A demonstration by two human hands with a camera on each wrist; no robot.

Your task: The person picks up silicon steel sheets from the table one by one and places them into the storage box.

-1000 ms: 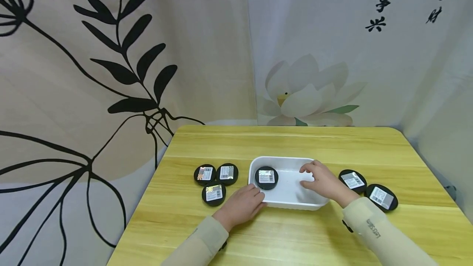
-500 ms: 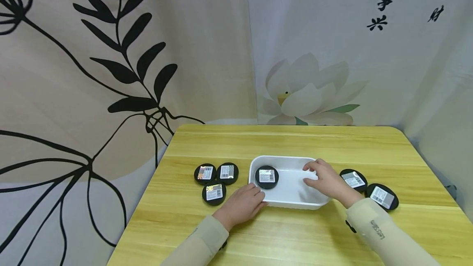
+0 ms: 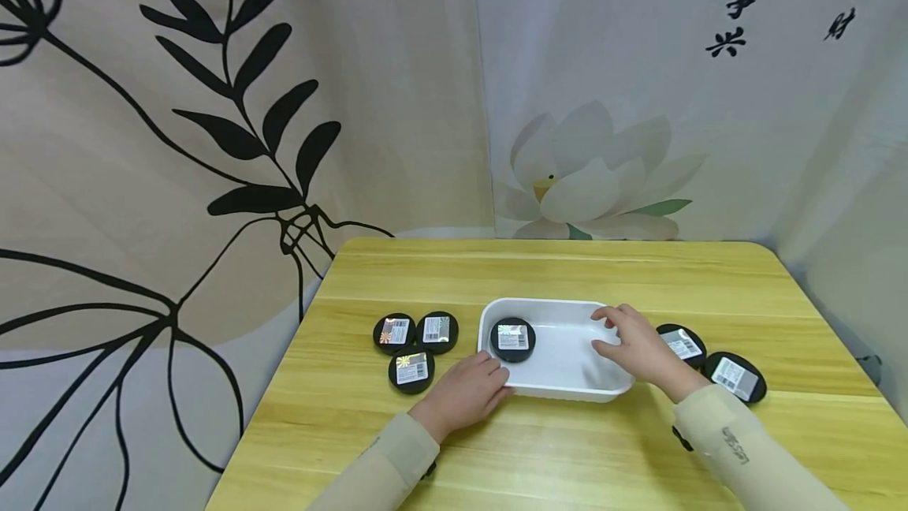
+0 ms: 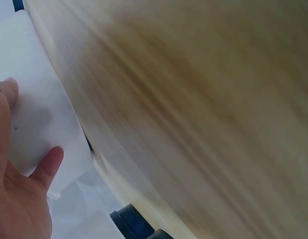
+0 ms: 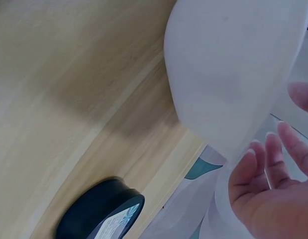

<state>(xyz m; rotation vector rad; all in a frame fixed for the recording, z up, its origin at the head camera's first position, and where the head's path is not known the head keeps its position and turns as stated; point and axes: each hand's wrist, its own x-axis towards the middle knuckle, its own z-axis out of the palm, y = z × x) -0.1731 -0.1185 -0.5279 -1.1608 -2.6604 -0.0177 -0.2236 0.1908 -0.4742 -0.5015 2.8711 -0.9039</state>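
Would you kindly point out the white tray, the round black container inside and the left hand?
White tray (image 3: 560, 349), head view, bare floor.
Round black container (image 3: 513, 337), head view, label.
Left hand (image 3: 464, 393), head view, back.

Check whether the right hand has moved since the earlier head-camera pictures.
Yes: the right hand has shifted rightward, farther from the black container in the white tray.

Free tray floor (image 3: 567, 345) beside black disc (image 3: 513, 340)

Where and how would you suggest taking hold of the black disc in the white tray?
Probably pinch the black disc across its round edge, from above and the right: it lies flat near the left end of the white tray, with bare floor to its right.
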